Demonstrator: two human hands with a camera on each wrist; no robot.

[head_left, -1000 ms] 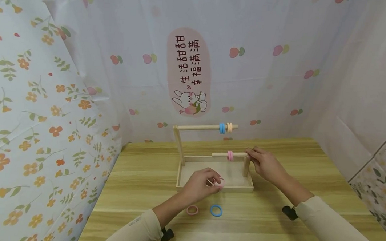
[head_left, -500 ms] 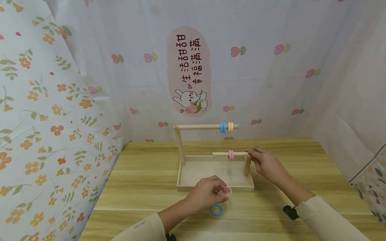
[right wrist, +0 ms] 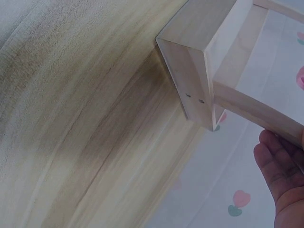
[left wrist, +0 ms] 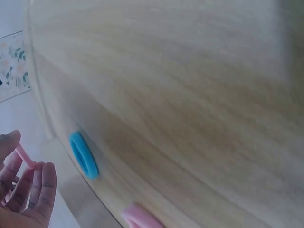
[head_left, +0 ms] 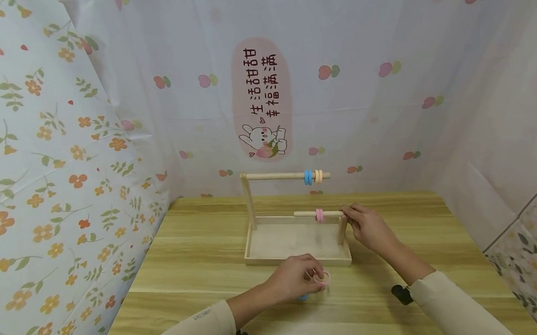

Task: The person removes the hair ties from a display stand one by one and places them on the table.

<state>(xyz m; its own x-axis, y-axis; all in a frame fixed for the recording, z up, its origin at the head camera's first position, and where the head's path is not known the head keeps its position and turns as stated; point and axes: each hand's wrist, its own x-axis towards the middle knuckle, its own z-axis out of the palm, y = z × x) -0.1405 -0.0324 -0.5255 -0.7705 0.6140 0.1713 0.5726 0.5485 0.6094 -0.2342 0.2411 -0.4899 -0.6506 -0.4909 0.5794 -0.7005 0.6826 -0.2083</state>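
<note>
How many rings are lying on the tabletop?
2: a blue ring, partly behind the left hand in the head view, and a pink ring, cut off by the left wrist view's bottom edge. The left forearm might hide others.

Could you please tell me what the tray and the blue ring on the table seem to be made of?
The tray: pale, seemingly unpainted wood, judging by its faint grain. The blue ring: probably plastic, smooth and rather matt, from its even colour and rounded edge, though rubber is possible.

The rack (head_left: 287,239) is matt wood, the held pink ring (left wrist: 25,157) smooth, plastic-looking.
</note>
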